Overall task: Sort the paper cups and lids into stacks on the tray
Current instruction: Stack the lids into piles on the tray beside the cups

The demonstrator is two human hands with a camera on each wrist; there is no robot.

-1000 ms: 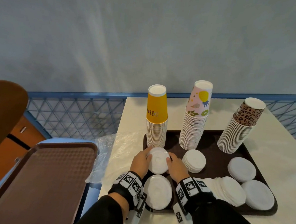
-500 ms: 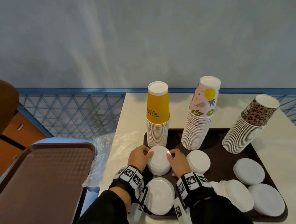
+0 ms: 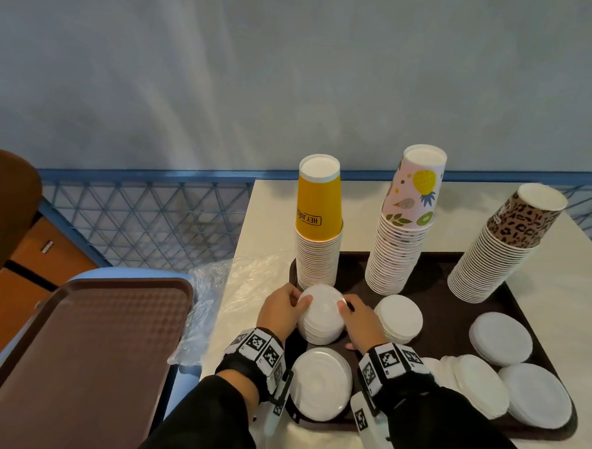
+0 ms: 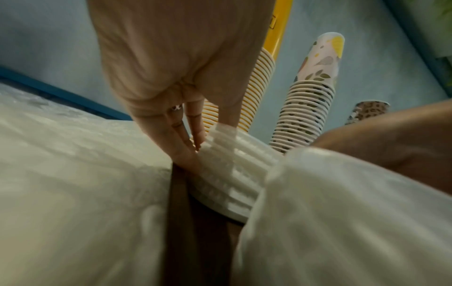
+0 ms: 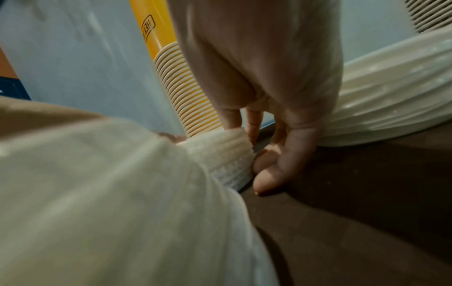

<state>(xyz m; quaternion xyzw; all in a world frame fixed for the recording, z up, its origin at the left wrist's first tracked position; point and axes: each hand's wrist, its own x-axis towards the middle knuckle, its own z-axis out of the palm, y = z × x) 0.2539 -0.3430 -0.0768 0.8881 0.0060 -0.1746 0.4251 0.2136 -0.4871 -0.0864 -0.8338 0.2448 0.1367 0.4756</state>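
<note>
A dark brown tray (image 3: 448,301) on a white table carries three upside-down cup stacks: yellow (image 3: 317,222), fruit-patterned (image 3: 408,223) and leopard-print (image 3: 502,249). Just in front of the yellow cups stands a short stack of white lids (image 3: 322,315). My left hand (image 3: 283,313) grips its left side and my right hand (image 3: 358,320) its right side. In the left wrist view the left hand (image 4: 205,139) pinches the ribbed lid stack (image 4: 234,170). In the right wrist view the right hand (image 5: 259,154) curls against the lid stack (image 5: 225,160).
More lid stacks lie on the tray: one centre (image 3: 399,319), one front left (image 3: 320,383), a fanned pile (image 3: 475,384) and two at the right (image 3: 501,338), (image 3: 536,395). Clear plastic wrap (image 3: 229,289) lies at the table's left edge. A second brown tray (image 3: 75,350) sits lower left.
The lid stack between my hands went from leaning toward me to standing more upright in front of the yellow cups. Both hands stayed on its sides.
</note>
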